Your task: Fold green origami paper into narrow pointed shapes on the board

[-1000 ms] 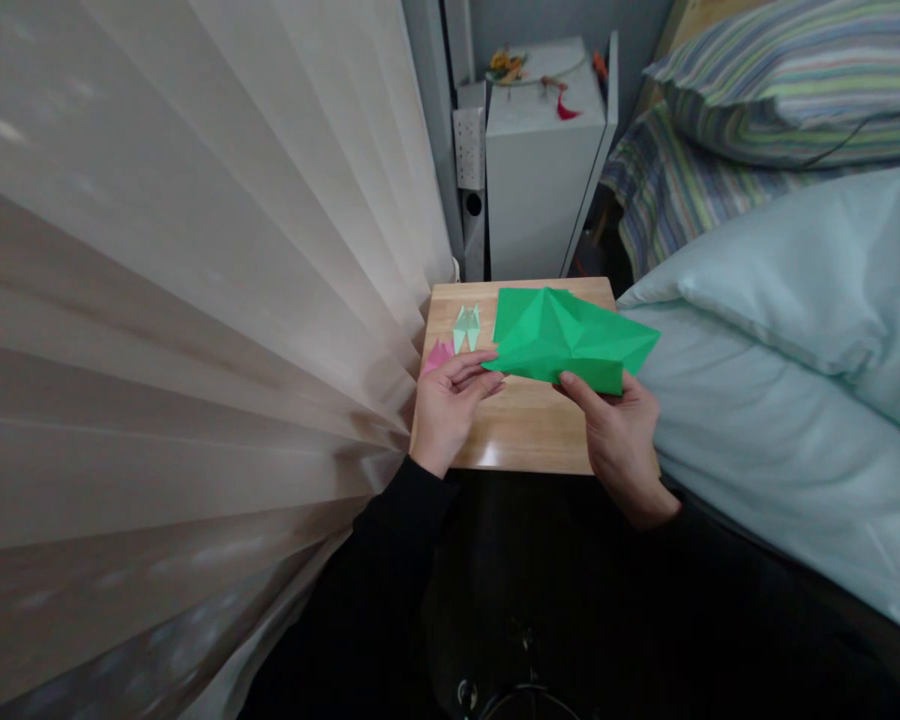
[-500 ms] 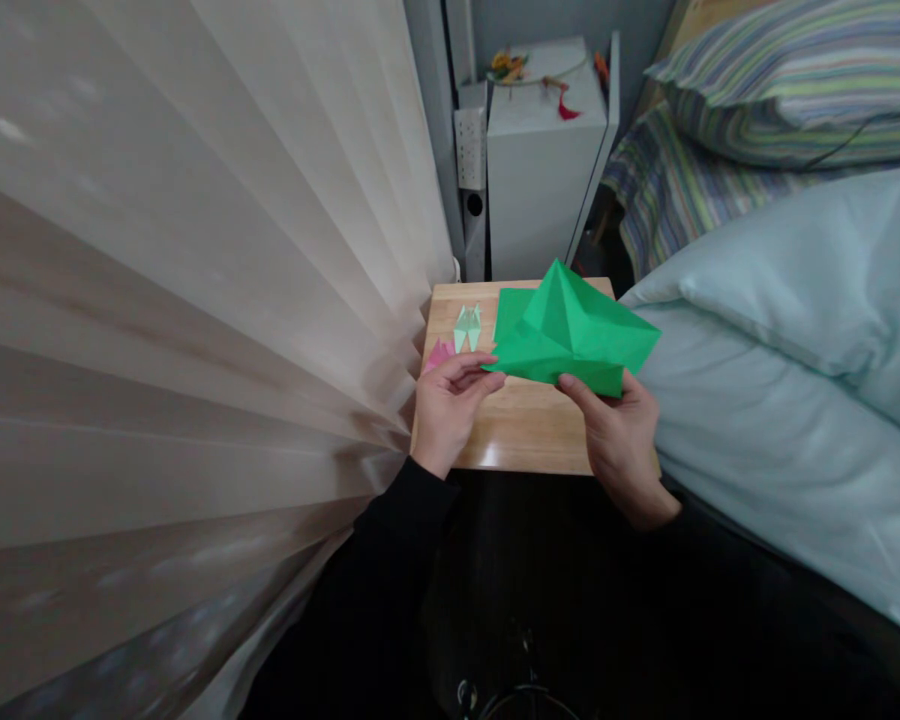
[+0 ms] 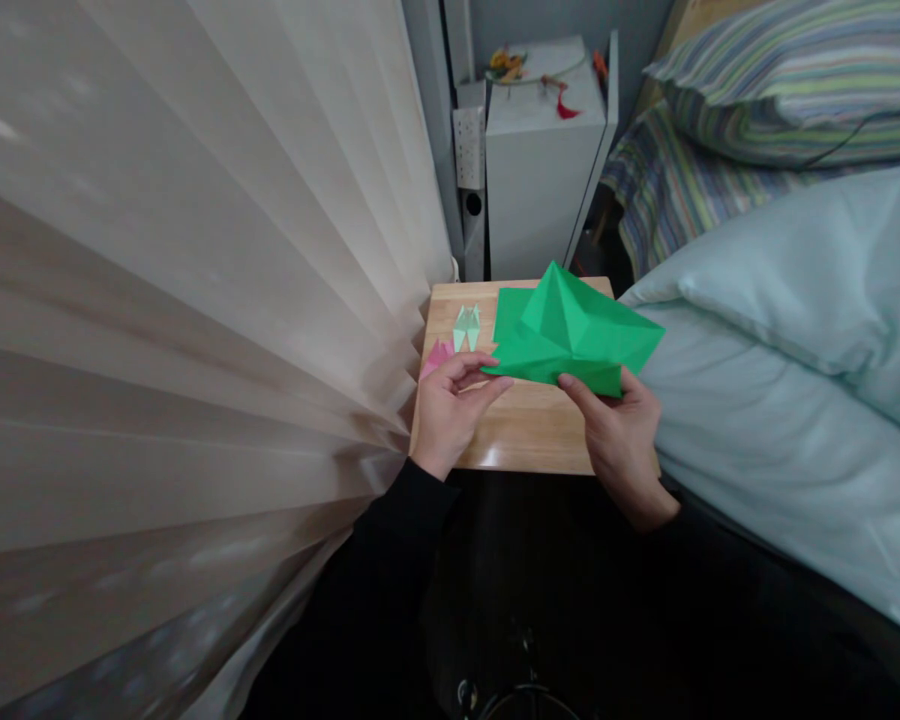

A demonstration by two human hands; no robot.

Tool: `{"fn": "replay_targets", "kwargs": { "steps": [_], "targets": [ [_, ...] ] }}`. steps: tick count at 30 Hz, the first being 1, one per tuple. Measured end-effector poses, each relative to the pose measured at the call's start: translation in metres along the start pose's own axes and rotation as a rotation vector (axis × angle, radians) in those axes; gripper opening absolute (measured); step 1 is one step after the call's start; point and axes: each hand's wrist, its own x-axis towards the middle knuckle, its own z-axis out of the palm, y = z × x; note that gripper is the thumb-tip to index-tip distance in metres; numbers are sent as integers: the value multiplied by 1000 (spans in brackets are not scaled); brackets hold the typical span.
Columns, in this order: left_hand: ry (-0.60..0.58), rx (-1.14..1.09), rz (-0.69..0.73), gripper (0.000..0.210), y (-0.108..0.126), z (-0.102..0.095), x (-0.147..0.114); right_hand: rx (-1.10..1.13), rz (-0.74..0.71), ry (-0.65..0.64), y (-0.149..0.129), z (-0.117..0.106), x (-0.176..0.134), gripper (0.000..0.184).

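A large sheet of green origami paper (image 3: 570, 325), creased into a raised peak, is held above the wooden tabletop. Its lower right edge is pinched in my right hand (image 3: 621, 440), the thumb on the near side and the other fingers partly hidden behind. My left hand (image 3: 454, 410) touches the sheet's left corner with its fingertips, its thumb spread apart below. A flat green corner (image 3: 511, 300) shows behind the peak; I cannot tell whether it is a separate sheet. Beyond my left hand lie a pale green folded paper piece (image 3: 466, 328) and a pink one (image 3: 438, 355), partly covered.
The small wooden table (image 3: 532, 440) stands between a pleated curtain (image 3: 307, 300) on the left and a bed with a pale blue quilt (image 3: 780, 400) on the right. Behind it is a white cabinet (image 3: 544, 190) with a red tassel (image 3: 566, 105) on top.
My left thumb has moved a little away from the fingers, to the right and down. The sheet's right corner has shifted slightly right. My right hand keeps its grip.
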Motion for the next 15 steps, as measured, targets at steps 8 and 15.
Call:
{"fn": "replay_targets", "kwargs": {
  "steps": [8,15],
  "targets": [
    [54,41,29,25,-2,3,-1,-75,-71,-5,0,1,-3,29],
    [88,-34,-32,28,2,6,-2,-53,-37,20,2,2,-3,31]
  ]
}}
